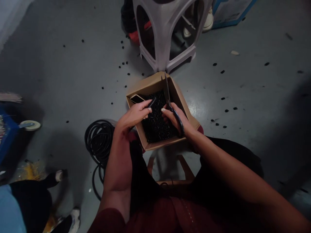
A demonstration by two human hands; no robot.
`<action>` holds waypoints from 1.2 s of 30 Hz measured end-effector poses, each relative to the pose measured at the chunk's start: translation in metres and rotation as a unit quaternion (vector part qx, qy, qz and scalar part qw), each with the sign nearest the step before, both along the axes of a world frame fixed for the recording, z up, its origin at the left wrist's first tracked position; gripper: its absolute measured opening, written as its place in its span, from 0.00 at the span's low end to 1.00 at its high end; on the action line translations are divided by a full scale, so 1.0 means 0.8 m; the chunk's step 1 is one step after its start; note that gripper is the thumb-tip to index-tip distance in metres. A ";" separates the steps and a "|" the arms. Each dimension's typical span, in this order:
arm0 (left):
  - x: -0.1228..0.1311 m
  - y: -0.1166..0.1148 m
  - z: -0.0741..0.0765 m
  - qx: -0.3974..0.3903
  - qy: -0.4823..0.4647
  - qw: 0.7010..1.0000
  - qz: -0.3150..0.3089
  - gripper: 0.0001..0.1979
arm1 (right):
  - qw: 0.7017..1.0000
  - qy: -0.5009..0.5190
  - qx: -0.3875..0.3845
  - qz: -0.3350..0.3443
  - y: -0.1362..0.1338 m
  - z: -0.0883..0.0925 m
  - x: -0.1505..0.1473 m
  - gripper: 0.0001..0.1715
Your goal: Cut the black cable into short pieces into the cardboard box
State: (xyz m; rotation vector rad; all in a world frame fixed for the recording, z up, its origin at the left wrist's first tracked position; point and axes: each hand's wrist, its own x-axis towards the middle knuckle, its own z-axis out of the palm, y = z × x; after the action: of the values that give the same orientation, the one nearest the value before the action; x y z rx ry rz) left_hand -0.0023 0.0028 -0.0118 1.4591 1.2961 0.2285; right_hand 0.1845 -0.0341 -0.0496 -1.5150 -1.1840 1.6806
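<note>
carefully, the left hand's fingers (147, 110) pinched black tubing (152, 103), the right hand's fingers (165, 110) curled round scissors (167, 94) above a cardboard box (148, 84).

Dim light, glossy grey floor (60, 97), white plastic stool (163, 35), perhaps a pale wall (9, 19) at upper left

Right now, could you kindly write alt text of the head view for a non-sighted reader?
A person's left hand holds a short piece of black cable and the right hand holds scissors over a cardboard box heaped with small black pieces. A coiled black cable lies on the grey floor, dotted with black bits.
</note>
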 end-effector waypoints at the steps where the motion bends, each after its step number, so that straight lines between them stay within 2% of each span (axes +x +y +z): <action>1: 0.003 -0.002 -0.002 -0.017 -0.014 1.000 0.012 0.26 | 1.000 0.001 0.001 -0.011 0.002 -0.003 0.002 0.14; 3: 0.011 -0.005 -0.005 -0.055 -0.035 0.998 0.022 0.30 | 0.999 0.006 0.010 -0.030 0.006 -0.010 0.005 0.17; 5: 0.021 -0.009 -0.007 -0.083 -0.047 0.995 0.001 0.32 | 0.998 0.013 0.027 -0.050 0.010 -0.016 0.010 0.20; 9: 0.037 -0.014 -0.004 -0.075 -0.039 0.995 -0.049 0.31 | 0.995 0.012 0.061 -0.080 0.016 -0.022 0.020 0.23; 16: 0.046 -0.017 -0.009 -0.081 -0.032 0.996 -0.036 0.34 | 0.994 -0.007 0.069 -0.078 0.020 -0.021 0.025 0.21; 19: 0.050 -0.015 -0.010 -0.083 -0.034 0.995 -0.037 0.29 | 0.992 -0.003 0.074 -0.098 0.022 -0.024 0.024 0.20; 23: 0.057 -0.014 -0.008 -0.052 -0.019 0.997 -0.057 0.15 | 0.986 -0.018 0.106 -0.130 0.027 -0.030 0.028 0.19; 26: 0.061 -0.014 -0.011 -0.030 -0.017 0.998 -0.057 0.15 | 0.983 -0.010 0.107 -0.150 0.028 -0.031 0.030 0.19; 32: 0.058 -0.009 -0.024 0.018 -0.007 0.999 0.027 0.16 | 0.983 0.002 0.083 -0.163 0.028 -0.024 0.029 0.17; 36: 0.038 0.000 -0.021 0.086 0.027 0.991 0.097 0.17 | 0.988 0.030 0.054 -0.143 0.026 -0.021 0.027 0.18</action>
State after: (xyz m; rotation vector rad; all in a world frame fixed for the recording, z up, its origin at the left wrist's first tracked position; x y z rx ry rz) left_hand 0.0284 0.0025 -0.0287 1.4922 1.4943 0.4399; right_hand 0.2062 -0.0136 -0.0668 -1.4787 -0.9580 1.4378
